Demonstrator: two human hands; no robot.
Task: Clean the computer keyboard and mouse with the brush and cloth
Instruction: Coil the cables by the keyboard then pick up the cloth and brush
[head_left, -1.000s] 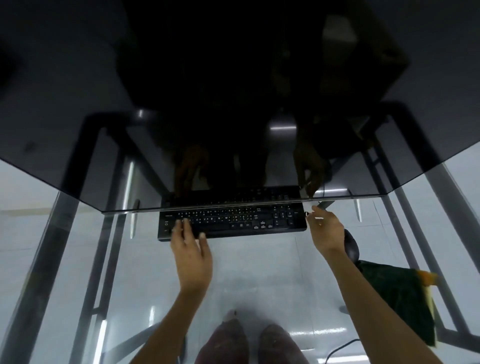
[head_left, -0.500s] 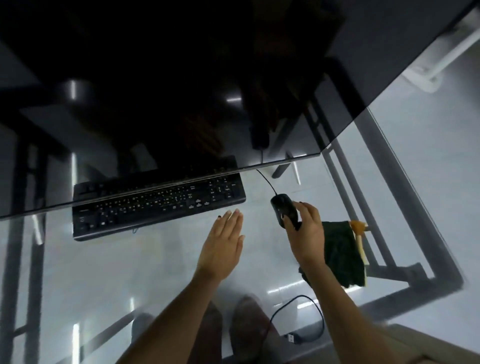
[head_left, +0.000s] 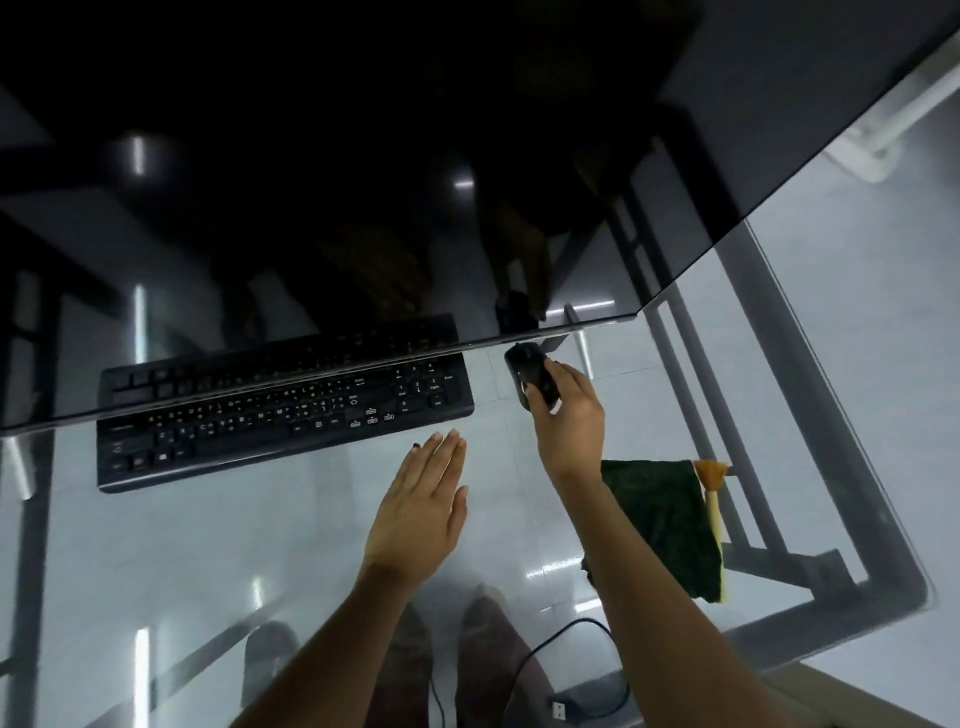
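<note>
Glass desk (head_left: 260, 561) on a grey metal frame, pale tiled floor showing thru it, big dark monitor (head_left: 363, 156) overhanging the far half and reflecting everything. Only one view, head cam.

Right hand (head_left: 569, 415) is holding the mouse (head_left: 530, 376), fingers curled round it, right at the monitor's lower edge. Can't tell if it's lifted or sitting on the glass. Left hand (head_left: 421, 514) is hovering flat just near side of the keyboard (head_left: 283, 410), fingers straight and together, holding nothing. Keyboard is lying half tucked under the monitor. Green cloth (head_left: 665, 525) and brush (head_left: 712, 499) are sitting untouched by the right desk edge, brush touching the cloth's far side.

Risks, imo:
- mouse is crowding the screen edge, a nudge fwd could be knocking it against the panel.
- right forearm is passing close over the cloth; pulling back could be dragging cloth + brush off the edge.
- cable (head_left: 561, 644) is visible below the glass near the feet, so a snag looks possible.
</note>
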